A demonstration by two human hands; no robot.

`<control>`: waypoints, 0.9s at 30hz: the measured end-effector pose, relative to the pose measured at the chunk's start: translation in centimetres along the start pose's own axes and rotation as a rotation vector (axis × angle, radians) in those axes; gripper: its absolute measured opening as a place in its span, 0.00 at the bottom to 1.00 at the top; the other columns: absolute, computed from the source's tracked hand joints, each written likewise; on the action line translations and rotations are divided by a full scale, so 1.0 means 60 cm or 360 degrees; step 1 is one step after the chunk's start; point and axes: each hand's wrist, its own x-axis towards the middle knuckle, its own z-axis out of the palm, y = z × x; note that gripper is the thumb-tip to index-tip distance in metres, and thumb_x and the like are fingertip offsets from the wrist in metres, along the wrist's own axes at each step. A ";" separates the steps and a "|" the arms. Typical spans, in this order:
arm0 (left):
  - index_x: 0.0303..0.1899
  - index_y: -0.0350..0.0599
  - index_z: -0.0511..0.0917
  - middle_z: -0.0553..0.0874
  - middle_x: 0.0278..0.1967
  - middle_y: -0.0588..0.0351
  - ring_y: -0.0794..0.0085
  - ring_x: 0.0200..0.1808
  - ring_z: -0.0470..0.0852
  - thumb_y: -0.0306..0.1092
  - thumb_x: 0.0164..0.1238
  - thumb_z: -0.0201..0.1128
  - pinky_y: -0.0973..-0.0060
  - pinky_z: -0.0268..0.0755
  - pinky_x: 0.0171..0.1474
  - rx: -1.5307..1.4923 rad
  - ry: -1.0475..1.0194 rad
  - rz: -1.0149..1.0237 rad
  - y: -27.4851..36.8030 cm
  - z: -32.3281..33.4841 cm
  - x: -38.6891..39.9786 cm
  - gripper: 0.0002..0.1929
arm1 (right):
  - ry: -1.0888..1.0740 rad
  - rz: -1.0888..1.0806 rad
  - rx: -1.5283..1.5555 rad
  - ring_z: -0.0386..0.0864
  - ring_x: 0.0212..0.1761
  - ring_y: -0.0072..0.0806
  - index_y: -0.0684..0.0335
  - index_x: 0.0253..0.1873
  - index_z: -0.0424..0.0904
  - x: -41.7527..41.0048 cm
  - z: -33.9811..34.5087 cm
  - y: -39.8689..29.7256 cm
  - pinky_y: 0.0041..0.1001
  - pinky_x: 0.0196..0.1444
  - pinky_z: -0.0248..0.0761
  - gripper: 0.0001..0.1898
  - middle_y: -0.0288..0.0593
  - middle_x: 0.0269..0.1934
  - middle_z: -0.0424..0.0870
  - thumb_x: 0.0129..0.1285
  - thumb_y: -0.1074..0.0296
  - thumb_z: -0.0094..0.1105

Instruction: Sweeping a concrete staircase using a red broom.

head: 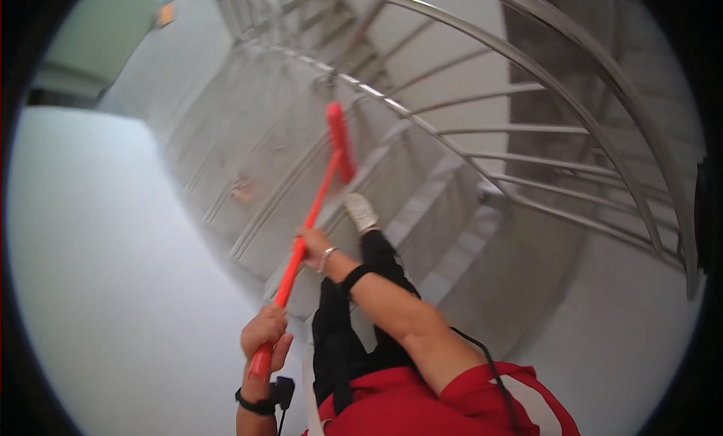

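Note:
A red broom (319,201) slants across the view, held in both hands. Near the top end of its handle, my left hand (264,334) is wrapped around it. My right hand (312,247) grips the handle further down. The blurred red broom head (340,142) is at a stair step beside the metal railing, ahead of my white shoe (360,211). Whether its bristles touch the step cannot be made out. A small pale, pinkish patch of what may be litter (243,188) lies on a step left of the broom.
Grey stair steps (288,193) run diagonally ahead of me. A curved stainless steel railing (446,134) borders them on the right. On the left stands a white wall (101,255). A green surface (104,32) and a small orange object (165,15) appear at upper left.

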 end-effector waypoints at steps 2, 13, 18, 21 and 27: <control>0.18 0.43 0.60 0.68 0.15 0.55 0.65 0.18 0.66 0.22 0.44 0.55 0.72 0.64 0.28 0.0147 -0.0129 0.0077 0.016 0.001 0.005 0.10 | -0.0148 0.0141 0.0021 0.68 0.16 0.26 0.59 0.24 0.64 -0.014 0.008 0.033 0.24 0.20 0.64 0.06 0.36 0.15 0.67 0.51 0.69 0.48; 0.14 0.43 0.59 0.66 0.14 0.54 0.63 0.16 0.66 0.24 0.50 0.53 0.67 0.65 0.26 0.0313 -0.0483 -0.0006 0.221 0.018 0.086 0.13 | -0.0459 0.0346 0.0145 0.68 0.17 0.23 0.60 0.22 0.62 -0.161 0.119 0.022 0.23 0.22 0.68 0.08 0.35 0.16 0.68 0.52 0.69 0.50; 0.18 0.44 0.62 0.69 0.14 0.56 0.67 0.17 0.68 0.24 0.47 0.55 0.70 0.63 0.27 0.0218 -0.0063 0.0102 0.136 0.082 0.092 0.09 | -0.0087 -0.0090 -0.0357 0.72 0.14 0.30 0.66 0.25 0.65 -0.108 0.048 -0.105 0.31 0.16 0.70 0.08 0.40 0.16 0.69 0.51 0.69 0.49; 0.20 0.42 0.63 0.71 0.16 0.55 0.65 0.19 0.70 0.22 0.48 0.55 0.65 0.67 0.33 0.0127 0.0061 0.0077 0.024 0.142 0.101 0.08 | 0.0066 -0.0258 -0.0476 0.72 0.14 0.30 0.67 0.25 0.65 -0.030 -0.053 -0.190 0.31 0.17 0.71 0.07 0.40 0.16 0.70 0.51 0.70 0.49; 0.18 0.42 0.62 0.70 0.16 0.54 0.62 0.20 0.69 0.19 0.44 0.57 0.69 0.66 0.30 0.0111 -0.0100 0.0041 -0.021 0.207 0.144 0.10 | -0.0121 0.0004 -0.0088 0.70 0.16 0.28 0.62 0.24 0.66 0.025 -0.121 -0.192 0.27 0.21 0.68 0.06 0.38 0.15 0.69 0.52 0.69 0.48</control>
